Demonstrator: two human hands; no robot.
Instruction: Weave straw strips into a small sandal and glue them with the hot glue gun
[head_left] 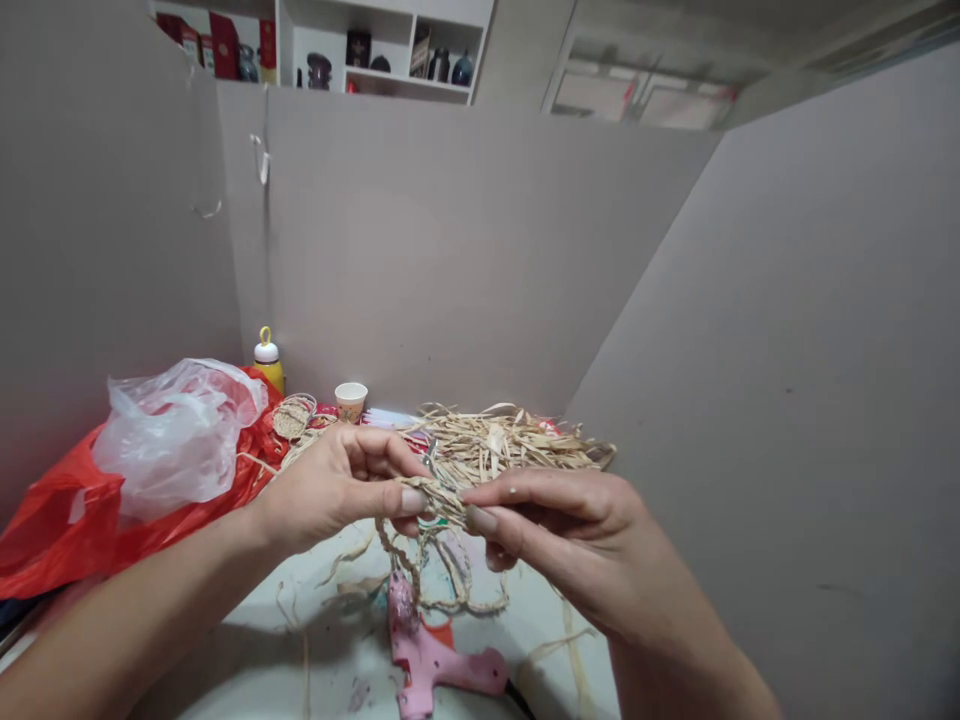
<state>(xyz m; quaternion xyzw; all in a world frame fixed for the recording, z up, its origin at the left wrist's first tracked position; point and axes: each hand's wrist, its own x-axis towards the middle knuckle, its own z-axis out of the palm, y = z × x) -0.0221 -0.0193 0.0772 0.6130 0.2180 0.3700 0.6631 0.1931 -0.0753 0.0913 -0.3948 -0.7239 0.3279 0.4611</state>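
Between my two hands, above the table, is a small piece of braided straw (441, 500). My left hand (352, 485) pinches its left end between thumb and fingers. At its right end my right hand (555, 515) grips it with thumb and forefinger. A length of braided straw cord (465, 605) loops down below the hands toward the tabletop; whether it joins the held piece I cannot tell. Under the hands lies a pink glue gun (431, 660) with an orange trigger, its dark cable running to the lower right.
Dry straw strips (510, 440) are heaped at the back of the table (247, 660). A paper cup (350, 402), a yellow bottle (268, 362) and a round woven piece (292, 416) stand or lie back left. Red and clear plastic bags (180, 430) fill the left side. Grey partitions (465, 250) enclose the table.
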